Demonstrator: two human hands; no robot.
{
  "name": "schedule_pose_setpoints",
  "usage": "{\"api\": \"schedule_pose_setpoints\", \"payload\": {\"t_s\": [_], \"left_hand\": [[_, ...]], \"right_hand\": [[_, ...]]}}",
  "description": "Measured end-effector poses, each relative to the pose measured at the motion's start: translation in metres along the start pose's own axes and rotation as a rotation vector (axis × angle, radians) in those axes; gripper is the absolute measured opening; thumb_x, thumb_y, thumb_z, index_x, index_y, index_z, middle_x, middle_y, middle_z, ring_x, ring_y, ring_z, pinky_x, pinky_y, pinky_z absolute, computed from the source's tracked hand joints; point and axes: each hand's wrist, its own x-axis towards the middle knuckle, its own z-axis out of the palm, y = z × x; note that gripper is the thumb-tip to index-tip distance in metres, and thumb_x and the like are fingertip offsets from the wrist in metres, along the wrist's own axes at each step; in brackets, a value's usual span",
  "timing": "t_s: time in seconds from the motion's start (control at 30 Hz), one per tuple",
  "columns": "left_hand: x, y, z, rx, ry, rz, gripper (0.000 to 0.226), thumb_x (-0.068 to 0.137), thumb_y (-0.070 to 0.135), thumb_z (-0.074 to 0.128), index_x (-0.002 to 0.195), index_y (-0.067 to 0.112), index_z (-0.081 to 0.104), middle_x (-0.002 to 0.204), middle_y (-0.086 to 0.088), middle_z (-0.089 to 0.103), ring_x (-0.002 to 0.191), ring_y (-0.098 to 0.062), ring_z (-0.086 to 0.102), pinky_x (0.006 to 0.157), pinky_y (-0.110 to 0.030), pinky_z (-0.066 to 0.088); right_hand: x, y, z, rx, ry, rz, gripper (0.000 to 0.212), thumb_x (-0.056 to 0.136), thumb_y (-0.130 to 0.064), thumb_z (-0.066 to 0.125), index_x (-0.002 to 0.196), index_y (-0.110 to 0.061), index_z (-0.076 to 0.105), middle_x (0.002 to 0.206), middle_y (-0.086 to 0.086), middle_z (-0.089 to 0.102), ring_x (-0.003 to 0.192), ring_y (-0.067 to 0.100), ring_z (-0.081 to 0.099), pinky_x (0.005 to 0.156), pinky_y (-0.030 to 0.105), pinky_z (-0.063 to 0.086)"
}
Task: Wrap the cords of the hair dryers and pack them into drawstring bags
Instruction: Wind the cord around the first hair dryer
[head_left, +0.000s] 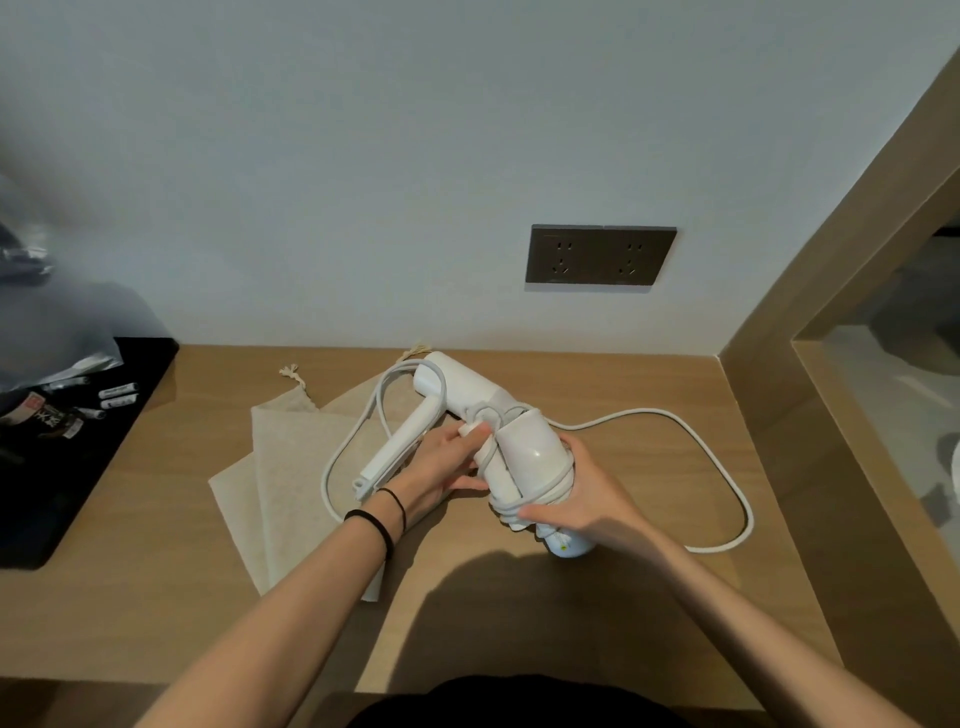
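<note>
Gripping the cord-wrapped hair dryer (530, 457), the right hand (587, 499) curls round its body. The left hand (447, 462) pinches the cord (551, 486) against it, over the bench (156, 597).

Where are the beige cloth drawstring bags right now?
Head view: the beige cloth drawstring bags lie flat on the wooden desk, left of centre, partly under the far white hair dryer.

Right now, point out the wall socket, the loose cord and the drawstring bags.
wall socket (600, 254): head view, middle of grey plate.
loose cord (641, 411): head view, far stretch of its loop.
drawstring bags (291, 467): head view, bare cloth at left.
</note>
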Motion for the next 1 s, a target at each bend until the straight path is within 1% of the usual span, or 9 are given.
{"api": "schedule_pose_setpoints", "payload": {"t_s": [0.07, 0.2, 0.37, 0.5, 0.57, 0.67, 0.77, 0.9, 1.0], "left_hand": [[0.004, 0.007, 0.008, 0.003, -0.038, 0.05, 0.031, 0.094, 0.027, 0.057, 0.118, 0.006, 0.059, 0.111, -0.014, 0.068, 0.102, -0.026, 0.067, 0.081, -0.043, 0.058], [0.012, 0.033, 0.035, -0.044, -0.115, 0.109, 0.038, 0.092, 0.023, 0.06, 0.123, 0.0, 0.054, 0.103, -0.013, 0.067, 0.095, -0.025, 0.066, 0.071, -0.034, 0.06], [0.031, 0.072, 0.068, -0.025, -0.265, 0.167, 0.022, 0.095, 0.011, 0.052, 0.117, 0.008, 0.055, 0.109, -0.009, 0.066, 0.098, -0.02, 0.067, 0.081, -0.033, 0.058], [0.053, 0.094, 0.086, 0.013, -0.28, 0.132, 0.029, 0.096, 0.008, 0.05, 0.124, 0.009, 0.051, 0.105, -0.007, 0.066, 0.095, -0.016, 0.063, 0.085, -0.03, 0.054], [0.067, 0.101, 0.092, -0.002, -0.265, 0.102, 0.034, 0.095, 0.004, 0.051, 0.129, 0.01, 0.05, 0.107, -0.009, 0.066, 0.093, -0.017, 0.064, 0.084, -0.03, 0.054], [0.083, 0.108, 0.097, -0.154, -0.274, 0.013, 0.032, 0.094, -0.008, 0.042, 0.117, 0.011, 0.053, 0.108, -0.014, 0.066, 0.086, -0.02, 0.07, 0.075, -0.03, 0.059], [0.097, 0.108, 0.1, -0.314, -0.286, -0.111, 0.023, 0.093, 0.0, 0.035, 0.11, 0.003, 0.051, 0.113, -0.025, 0.062, 0.09, -0.031, 0.069, 0.078, -0.036, 0.058], [0.115, 0.102, 0.105, -0.222, -0.202, -0.14, 0.017, 0.098, 0.013, 0.045, 0.106, 0.002, 0.054, 0.104, -0.021, 0.065, 0.081, -0.025, 0.071, 0.069, -0.029, 0.06], [0.128, 0.095, 0.111, -0.19, -0.157, -0.156, 0.013, 0.097, 0.006, 0.049, 0.106, 0.002, 0.057, 0.099, -0.018, 0.065, 0.077, -0.022, 0.071, 0.064, -0.026, 0.06]], "right_hand": [[-0.002, -0.001, -0.009, -0.056, 0.08, -0.04, 0.108, 0.042, -0.059, 0.084, 0.133, -0.045, 0.027, 0.128, -0.014, 0.047, 0.116, 0.012, 0.048, 0.094, 0.043, 0.049], [-0.008, -0.009, -0.035, -0.138, 0.268, -0.103, 0.111, 0.045, -0.062, 0.082, 0.137, -0.042, 0.025, 0.129, -0.013, 0.043, 0.117, 0.011, 0.042, 0.091, 0.041, 0.049], [0.0, -0.008, -0.069, -0.348, 0.545, -0.211, 0.102, 0.055, -0.047, 0.085, 0.138, -0.025, 0.03, 0.129, -0.001, 0.041, 0.116, 0.016, 0.037, 0.089, 0.038, 0.047], [0.02, 0.0, -0.094, -0.551, 0.697, -0.299, 0.095, 0.053, -0.04, 0.086, 0.131, -0.018, 0.037, 0.121, 0.009, 0.047, 0.108, 0.022, 0.039, 0.082, 0.041, 0.048], [0.032, 0.006, -0.105, -0.636, 0.715, -0.315, 0.093, 0.052, -0.041, 0.087, 0.129, -0.017, 0.039, 0.121, 0.011, 0.049, 0.108, 0.024, 0.042, 0.081, 0.042, 0.049], [0.046, 0.015, -0.12, -0.754, 0.698, -0.33, 0.095, 0.05, -0.037, 0.088, 0.13, -0.016, 0.04, 0.121, 0.015, 0.048, 0.109, 0.027, 0.042, 0.078, 0.043, 0.048], [0.061, 0.025, -0.128, -0.848, 0.66, -0.349, 0.095, 0.045, -0.034, 0.09, 0.127, -0.016, 0.044, 0.118, 0.016, 0.049, 0.107, 0.029, 0.04, 0.077, 0.045, 0.047], [0.08, 0.043, -0.126, -0.887, 0.593, -0.36, 0.09, 0.051, -0.032, 0.089, 0.128, -0.016, 0.045, 0.119, 0.018, 0.055, 0.108, 0.032, 0.049, 0.082, 0.048, 0.049], [0.091, 0.049, -0.124, -0.9, 0.551, -0.322, 0.092, 0.049, -0.03, 0.092, 0.126, -0.017, 0.045, 0.114, 0.019, 0.062, 0.103, 0.033, 0.059, 0.083, 0.049, 0.052]]}}
